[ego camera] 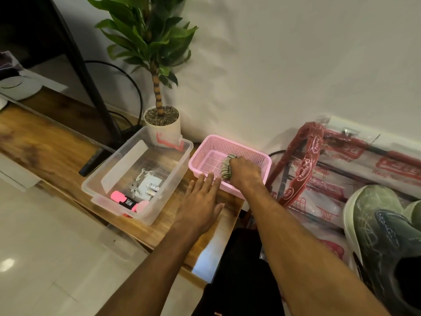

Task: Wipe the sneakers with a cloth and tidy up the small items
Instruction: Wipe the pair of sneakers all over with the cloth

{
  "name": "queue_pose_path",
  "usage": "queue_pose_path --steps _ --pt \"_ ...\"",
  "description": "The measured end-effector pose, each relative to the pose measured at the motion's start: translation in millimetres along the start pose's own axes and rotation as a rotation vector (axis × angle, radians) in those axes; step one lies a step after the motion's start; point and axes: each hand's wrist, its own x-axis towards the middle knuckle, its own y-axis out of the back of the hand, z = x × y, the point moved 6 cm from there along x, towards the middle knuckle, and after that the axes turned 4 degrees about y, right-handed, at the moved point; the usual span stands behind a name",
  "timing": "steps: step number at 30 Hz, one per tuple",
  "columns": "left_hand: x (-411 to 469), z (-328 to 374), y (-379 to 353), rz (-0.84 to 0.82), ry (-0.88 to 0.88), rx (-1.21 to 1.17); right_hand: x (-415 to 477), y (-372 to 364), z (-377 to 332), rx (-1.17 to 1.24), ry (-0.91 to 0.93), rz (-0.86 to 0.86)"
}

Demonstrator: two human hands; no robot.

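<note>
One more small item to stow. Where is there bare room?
The bin is bare at its far half by the pot, crowded near with keys, batteries, highlighter. The basket is free on its left; the right hand grips a cloth at its right. Bare bench lies left of the bin.

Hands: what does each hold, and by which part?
Right hand grips the rolled cloth by its right side, in the basket; left hand holds nothing.

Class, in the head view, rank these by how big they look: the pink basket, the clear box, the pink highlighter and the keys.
Largest to smallest:
1. clear box
2. pink basket, which sits slightly farther from the camera, so the margin is unsure
3. pink highlighter
4. keys, only a little smaller than the highlighter
</note>
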Motion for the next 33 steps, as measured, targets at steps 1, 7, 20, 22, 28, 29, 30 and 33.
queue_pose_path --steps 1,7,20,22,28,29,30,33 --pt "0.5 -0.2 0.3 -0.004 0.001 0.003 0.0 1.6 0.0 -0.014 0.013 0.018" --pt "3.6 1.6 5.5 -0.021 -0.005 0.002 -5.9 14.4 14.0 0.238 -0.104 0.202" --pt "-7.6 13.8 41.4 0.031 0.084 0.007 -51.9 68.3 29.4 1.435 -0.310 0.253" --pt "-15.3 17.1 58.9 0.111 0.098 -0.033 -64.4 78.2 26.4 1.571 -0.307 0.224" --pt "-47.8 33.6 116.8 0.472 0.048 -0.112 -109.5 113.9 31.4 1.855 -0.291 0.222" --pt "-54.7 40.6 125.1 0.501 0.037 -0.142 -120.7 122.5 35.1 1.881 -0.280 0.234" --pt "-57.3 44.8 131.5 0.526 0.026 -0.167 -125.9 129.3 37.6 1.907 -0.271 0.244" --pt "-79.0 71.1 147.4 0.573 -0.046 -0.205 -163.0 148.8 55.3 1.893 -0.252 0.332"
